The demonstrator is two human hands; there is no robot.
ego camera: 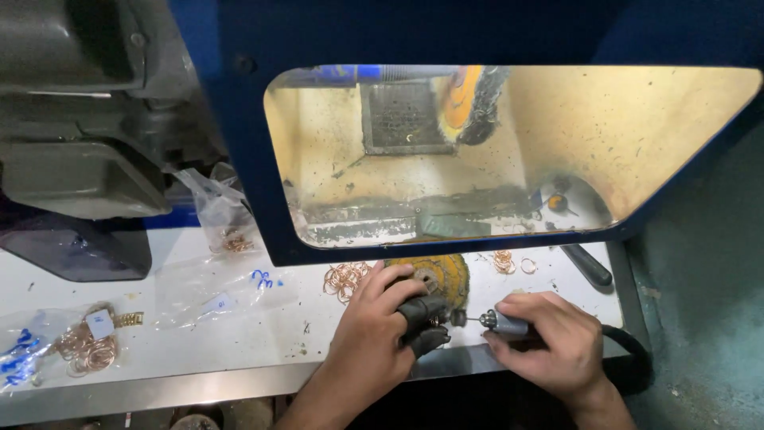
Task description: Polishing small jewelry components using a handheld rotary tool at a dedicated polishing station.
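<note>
At the front edge of the white bench (239, 334), a small copper-coloured piece (437, 320) sat pinched between the dark-capped thumb and forefinger (422, 309) of the left hand (374, 334); the piece was mostly hidden, so its shape could not be told. Left fingers were clamped together on it. The bit of a rotary handpiece (500, 322) pointed straight at the piece, tip at or just touching it. The right hand (549, 342) was wrapped closed around the handpiece like a pen grip, its black hose (633, 358) trailing off right.

Step judged: grinding or polishing the held piece with the bit. Next move likely called for steady tip contact and turning the piece between the fingertips, keeping the bit off the finger caps.

Just behind the left hand lay a yellow buffing wheel (442, 275). Near it sat a loose heap of copper rings (344, 279), more rings (504, 261) to the right. Farther left, a plastic bag of rings (87, 346) and another small bag (223, 223). Above stood a blue polishing hood (239, 159) with a mounted wheel (469, 99) inside. A black handle (587, 265) lay at the right.
</note>
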